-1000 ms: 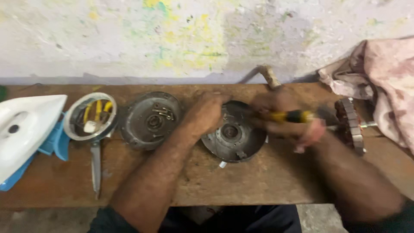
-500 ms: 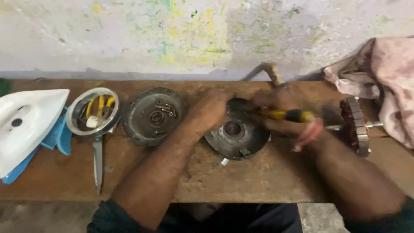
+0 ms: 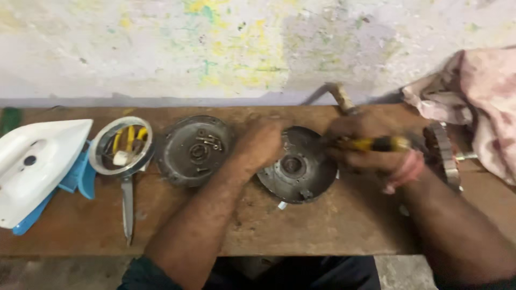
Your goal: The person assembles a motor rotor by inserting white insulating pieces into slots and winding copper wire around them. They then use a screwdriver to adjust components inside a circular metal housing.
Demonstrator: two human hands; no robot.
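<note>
A person's right hand (image 3: 365, 142) is closed around the yellow-and-black handle of a screwdriver (image 3: 376, 143) above a wooden workbench (image 3: 322, 225). The tool's long axis lies nearly level, left to right, its handle end toward the right and its tip pointing left at a round, dark metal motor housing (image 3: 296, 166) in the middle of the bench. The left hand (image 3: 263, 140) is curled over the housing's far left rim, gripping it.

Against the frames from a second and half a second ago, both hands keep the same holds and the screwdriver has the same heading; only the view has drifted slightly, with the objects on the left sitting a little further right in frame.

A second round metal cover (image 3: 194, 150) holding loose screws lies just left of the housing. Further left are a shallow metal bowl (image 3: 121, 146) with yellow-handled tools, a flat metal blade (image 3: 127, 207) nearer the bench's front edge, and a white iron body (image 3: 32, 164) on blue plastic (image 3: 80, 174). A ribbed rotor (image 3: 443, 153) stands at right beside a pink stained cloth (image 3: 478, 107). Behind runs a pale wall (image 3: 215, 48) flecked with yellow and green paint.
</note>
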